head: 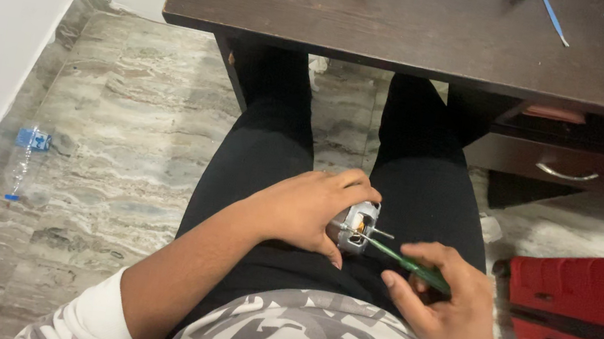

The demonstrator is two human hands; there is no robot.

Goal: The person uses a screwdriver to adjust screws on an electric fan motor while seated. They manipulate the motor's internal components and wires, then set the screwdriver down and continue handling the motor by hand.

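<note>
Gripping one small motor (355,227), left hand (308,208) fingers clamped; right hand (445,300) fingers clamped on one green screwdriver (405,262).

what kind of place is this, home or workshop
Probably a room at home used as a makeshift workbench: a dark wooden desk with drawers, a marble-patterned floor and a red toolbox beside the seated person, whose left hand holds a small motor over their lap.
</note>
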